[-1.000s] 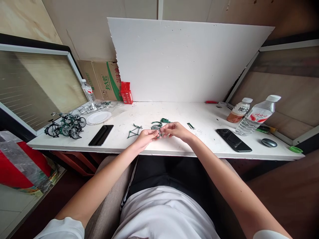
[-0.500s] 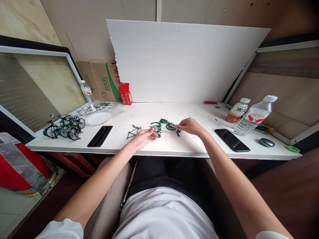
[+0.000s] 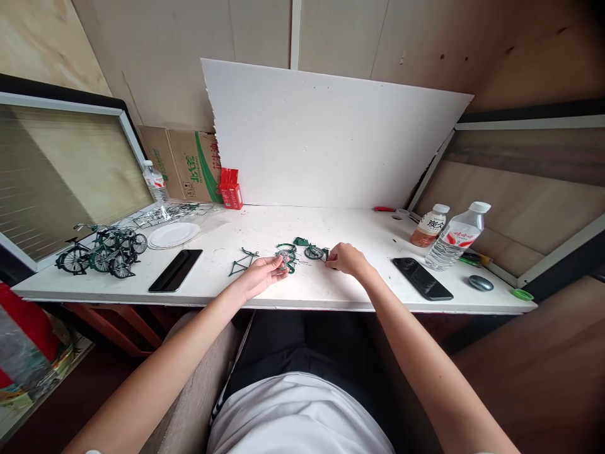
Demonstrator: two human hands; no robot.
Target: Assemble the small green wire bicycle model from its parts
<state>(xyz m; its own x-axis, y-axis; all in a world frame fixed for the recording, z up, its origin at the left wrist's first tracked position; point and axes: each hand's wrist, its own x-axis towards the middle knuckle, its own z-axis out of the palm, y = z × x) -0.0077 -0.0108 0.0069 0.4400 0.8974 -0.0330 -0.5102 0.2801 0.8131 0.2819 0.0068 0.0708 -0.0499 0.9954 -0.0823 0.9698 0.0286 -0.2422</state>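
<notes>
My left hand [image 3: 259, 274] rests palm up on the white table [image 3: 331, 287], its fingertips pinching a small green bicycle part [image 3: 285, 261]. My right hand [image 3: 346, 258] lies to the right of it, fingers curled on something small next to a small wheel [image 3: 314, 253]. A green bicycle frame [image 3: 243, 261] lies just left of my left hand. Another green piece [image 3: 299, 241] sits behind the wheel.
Several finished green model bicycles [image 3: 99, 252] stand at the table's left end, with a white plate [image 3: 172, 234] and a black phone [image 3: 176, 270] nearby. On the right are a second phone [image 3: 421, 278], two bottles [image 3: 454, 243], a mouse [image 3: 481, 282]. A white board [image 3: 326, 139] leans behind.
My hands were together on one part, then my right hand moved right to the wheel on the table. The camera view has shifted upward and left.
</notes>
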